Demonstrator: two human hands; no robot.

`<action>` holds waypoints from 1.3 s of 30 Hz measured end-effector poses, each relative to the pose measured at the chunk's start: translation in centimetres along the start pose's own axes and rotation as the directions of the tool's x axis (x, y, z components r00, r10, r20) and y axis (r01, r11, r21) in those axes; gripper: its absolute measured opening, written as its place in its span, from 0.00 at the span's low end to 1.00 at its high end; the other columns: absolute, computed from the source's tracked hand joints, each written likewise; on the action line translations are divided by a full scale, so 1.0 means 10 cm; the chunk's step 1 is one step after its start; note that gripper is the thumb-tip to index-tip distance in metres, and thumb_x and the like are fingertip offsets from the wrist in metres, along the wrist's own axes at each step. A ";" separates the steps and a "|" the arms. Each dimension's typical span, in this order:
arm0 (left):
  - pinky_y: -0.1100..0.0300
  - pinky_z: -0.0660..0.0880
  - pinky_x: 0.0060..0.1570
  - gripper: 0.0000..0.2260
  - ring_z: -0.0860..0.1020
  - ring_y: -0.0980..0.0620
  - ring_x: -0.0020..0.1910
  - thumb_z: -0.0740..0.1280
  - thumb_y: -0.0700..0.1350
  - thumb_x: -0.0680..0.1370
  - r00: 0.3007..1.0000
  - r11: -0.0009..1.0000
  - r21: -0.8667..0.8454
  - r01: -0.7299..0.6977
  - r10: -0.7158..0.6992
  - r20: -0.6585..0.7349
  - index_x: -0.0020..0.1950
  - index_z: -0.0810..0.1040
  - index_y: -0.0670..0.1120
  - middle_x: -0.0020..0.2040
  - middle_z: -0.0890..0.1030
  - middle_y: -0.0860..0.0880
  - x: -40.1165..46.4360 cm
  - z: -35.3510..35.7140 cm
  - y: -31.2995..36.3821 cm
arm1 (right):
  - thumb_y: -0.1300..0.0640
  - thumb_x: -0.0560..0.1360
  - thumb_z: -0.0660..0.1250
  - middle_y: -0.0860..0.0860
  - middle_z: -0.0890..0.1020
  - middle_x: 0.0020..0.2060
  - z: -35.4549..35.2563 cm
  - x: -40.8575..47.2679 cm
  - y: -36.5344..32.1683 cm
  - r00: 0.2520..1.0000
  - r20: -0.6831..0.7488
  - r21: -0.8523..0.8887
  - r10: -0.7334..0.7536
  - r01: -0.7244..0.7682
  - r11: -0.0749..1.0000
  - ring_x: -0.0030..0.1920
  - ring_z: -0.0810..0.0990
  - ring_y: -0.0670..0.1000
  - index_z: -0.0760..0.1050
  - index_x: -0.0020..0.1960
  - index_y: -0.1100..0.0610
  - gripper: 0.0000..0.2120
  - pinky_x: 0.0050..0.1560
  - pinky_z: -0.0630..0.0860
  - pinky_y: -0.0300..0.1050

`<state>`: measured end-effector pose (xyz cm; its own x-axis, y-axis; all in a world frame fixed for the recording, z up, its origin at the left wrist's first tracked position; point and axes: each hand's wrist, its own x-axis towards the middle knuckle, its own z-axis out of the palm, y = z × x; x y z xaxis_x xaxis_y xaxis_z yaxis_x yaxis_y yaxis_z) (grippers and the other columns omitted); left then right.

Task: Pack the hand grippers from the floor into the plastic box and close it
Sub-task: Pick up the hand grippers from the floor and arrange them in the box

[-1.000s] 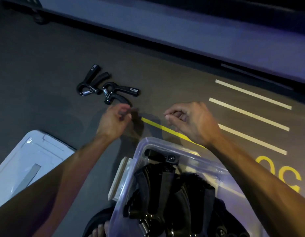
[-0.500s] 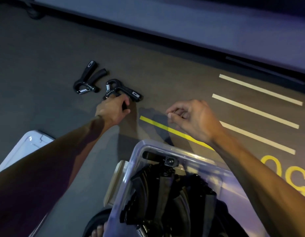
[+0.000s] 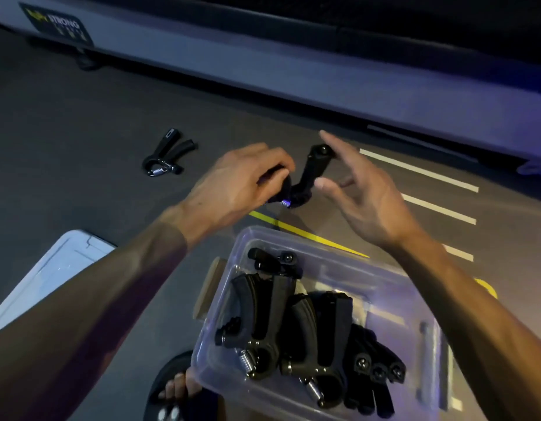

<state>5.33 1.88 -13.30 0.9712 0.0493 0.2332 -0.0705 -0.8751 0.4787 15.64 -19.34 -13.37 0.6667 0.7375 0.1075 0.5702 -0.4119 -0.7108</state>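
Observation:
My left hand (image 3: 238, 183) grips one handle of a black hand gripper (image 3: 308, 177) and holds it in the air above the floor. The other handle sticks up toward my right hand (image 3: 363, 196), whose fingers are spread, the fingertips close to that handle. One more black hand gripper (image 3: 166, 154) lies on the dark floor to the far left. The clear plastic box (image 3: 393, 287) stands open below my hands, with several black hand grippers (image 3: 293, 326) lying inside.
The box's white lid (image 3: 50, 268) lies on the floor at the left. A yellow line (image 3: 308, 235) and white stripes (image 3: 421, 171) mark the floor. A long grey machine base (image 3: 293, 71) runs along the back. My sandalled foot (image 3: 175, 390) is beside the box's near corner.
My left hand has lifted the nearer hand gripper off the floor and brought it right, toward the box. My right hand has opened and moved up to the gripper's free handle.

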 end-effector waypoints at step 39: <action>0.61 0.68 0.55 0.14 0.78 0.50 0.56 0.58 0.45 0.86 0.938 0.920 -0.193 0.342 -0.323 0.125 0.60 0.82 0.46 0.54 0.82 0.49 -0.69 0.50 0.11 | 0.49 0.73 0.67 0.52 0.78 0.35 -0.02 -0.89 0.01 0.939 0.295 -0.621 0.179 0.046 0.782 0.37 0.76 0.59 0.72 0.48 0.53 0.09 0.33 0.70 0.46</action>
<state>-0.30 -1.79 -18.58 0.9624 0.2684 -0.0418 0.2234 -0.6947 0.6837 9.90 -26.04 -14.24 0.5866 0.7762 -0.2312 0.7747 -0.6210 -0.1194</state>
